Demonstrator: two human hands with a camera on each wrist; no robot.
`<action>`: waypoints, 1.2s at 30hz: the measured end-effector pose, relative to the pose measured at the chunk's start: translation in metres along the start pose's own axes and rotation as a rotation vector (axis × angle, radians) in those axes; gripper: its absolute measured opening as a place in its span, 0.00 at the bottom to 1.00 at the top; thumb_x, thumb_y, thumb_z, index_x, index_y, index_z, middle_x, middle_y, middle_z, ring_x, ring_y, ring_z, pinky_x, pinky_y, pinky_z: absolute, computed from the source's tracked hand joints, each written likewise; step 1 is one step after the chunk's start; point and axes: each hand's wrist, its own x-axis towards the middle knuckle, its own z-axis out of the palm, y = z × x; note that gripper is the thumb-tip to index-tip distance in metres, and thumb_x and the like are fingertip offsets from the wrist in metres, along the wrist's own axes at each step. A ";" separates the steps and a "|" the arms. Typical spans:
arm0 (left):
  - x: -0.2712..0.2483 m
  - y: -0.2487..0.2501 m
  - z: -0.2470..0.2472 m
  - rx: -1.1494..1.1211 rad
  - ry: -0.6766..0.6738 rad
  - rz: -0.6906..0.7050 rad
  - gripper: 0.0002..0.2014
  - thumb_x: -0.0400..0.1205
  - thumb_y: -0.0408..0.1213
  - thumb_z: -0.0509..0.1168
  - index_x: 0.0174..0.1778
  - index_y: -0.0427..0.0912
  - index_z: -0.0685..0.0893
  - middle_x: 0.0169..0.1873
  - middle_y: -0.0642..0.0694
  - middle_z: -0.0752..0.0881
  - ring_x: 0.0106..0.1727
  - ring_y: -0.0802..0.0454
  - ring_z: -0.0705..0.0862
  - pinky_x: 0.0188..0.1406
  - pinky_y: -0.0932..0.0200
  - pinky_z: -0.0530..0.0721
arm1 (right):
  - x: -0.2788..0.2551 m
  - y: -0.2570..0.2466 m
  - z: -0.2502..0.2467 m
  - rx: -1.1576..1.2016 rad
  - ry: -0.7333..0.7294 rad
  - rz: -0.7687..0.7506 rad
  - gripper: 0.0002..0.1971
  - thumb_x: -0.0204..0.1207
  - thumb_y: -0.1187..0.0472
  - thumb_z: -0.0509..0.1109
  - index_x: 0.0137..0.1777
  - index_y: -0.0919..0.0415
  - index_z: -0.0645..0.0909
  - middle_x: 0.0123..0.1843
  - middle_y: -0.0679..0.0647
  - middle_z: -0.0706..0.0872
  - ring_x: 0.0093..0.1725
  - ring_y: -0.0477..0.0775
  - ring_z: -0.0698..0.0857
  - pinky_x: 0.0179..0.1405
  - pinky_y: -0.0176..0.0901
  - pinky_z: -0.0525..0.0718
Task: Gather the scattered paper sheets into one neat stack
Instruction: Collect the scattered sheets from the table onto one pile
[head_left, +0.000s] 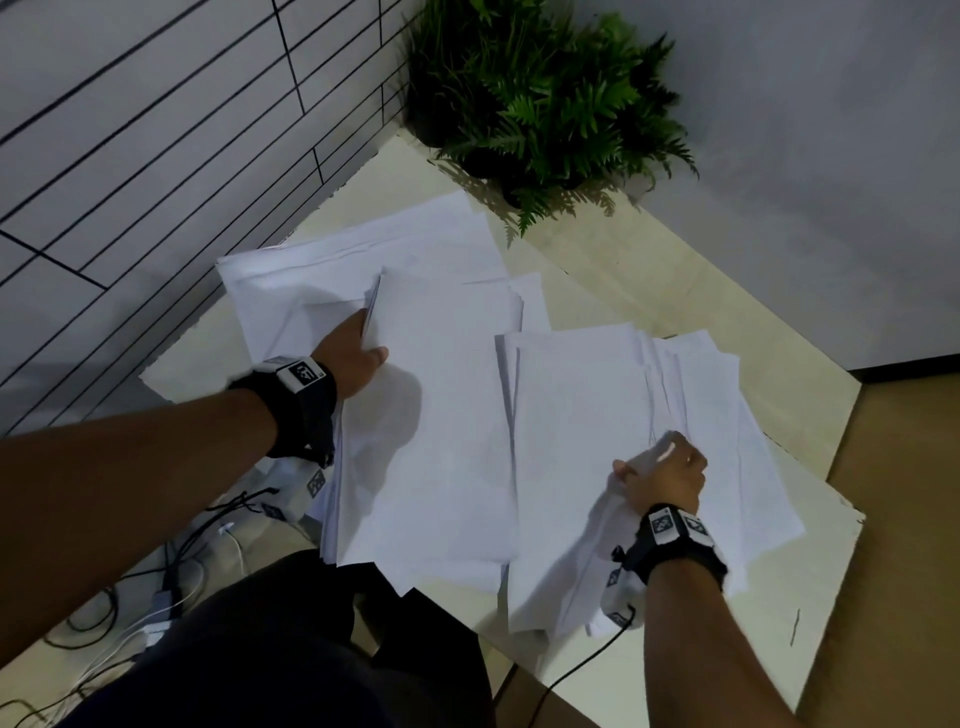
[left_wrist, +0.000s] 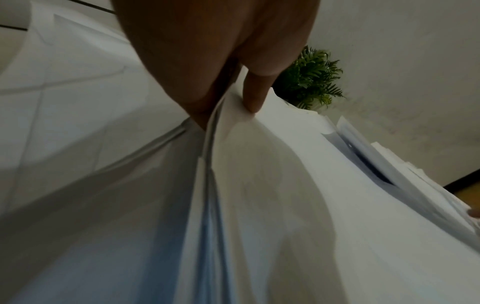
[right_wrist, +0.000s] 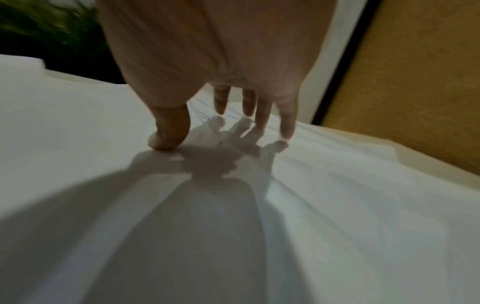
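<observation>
White paper sheets lie in three loose piles on a cream table (head_left: 649, 280). A far-left pile (head_left: 322, 270) is fanned out. A middle pile (head_left: 447, 426) overhangs the near table edge. My left hand (head_left: 371, 338) grips this pile's left edge, lifting it slightly. In the left wrist view the left hand (left_wrist: 231, 109) has its thumb (left_wrist: 255, 98) on top and its fingers under the bundle (left_wrist: 259, 185). My right hand (head_left: 660, 462) rests on the fanned right pile (head_left: 582, 405). Straight fingertips (right_wrist: 285, 127) and the thumb (right_wrist: 168, 137) press on the top sheet (right_wrist: 337, 205).
A potted fern (head_left: 545, 104) stands at the table's far corner, against the grey wall. A tiled wall runs along the left. Cables and a power strip (head_left: 156, 613) lie on the floor at the lower left. The table's right edge (head_left: 852, 519) borders a brown floor.
</observation>
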 end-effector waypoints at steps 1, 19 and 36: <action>0.001 0.001 0.000 0.006 0.008 -0.002 0.20 0.80 0.33 0.62 0.69 0.40 0.72 0.66 0.38 0.80 0.66 0.39 0.78 0.58 0.58 0.70 | 0.000 0.002 0.000 0.028 -0.018 0.033 0.44 0.66 0.52 0.80 0.78 0.59 0.60 0.76 0.62 0.65 0.74 0.69 0.68 0.65 0.65 0.76; -0.014 -0.002 0.015 -0.092 0.060 0.047 0.18 0.81 0.34 0.62 0.68 0.41 0.75 0.62 0.38 0.82 0.62 0.40 0.80 0.58 0.57 0.72 | 0.010 0.011 -0.013 0.048 -0.103 0.022 0.58 0.60 0.47 0.83 0.83 0.53 0.49 0.81 0.58 0.61 0.79 0.64 0.62 0.73 0.65 0.66; -0.009 0.005 0.014 -0.092 0.117 0.091 0.17 0.80 0.28 0.61 0.65 0.36 0.77 0.58 0.34 0.84 0.52 0.43 0.79 0.52 0.59 0.69 | -0.020 0.007 -0.107 0.454 0.231 -0.191 0.05 0.78 0.64 0.66 0.50 0.66 0.80 0.41 0.63 0.81 0.43 0.59 0.80 0.43 0.45 0.72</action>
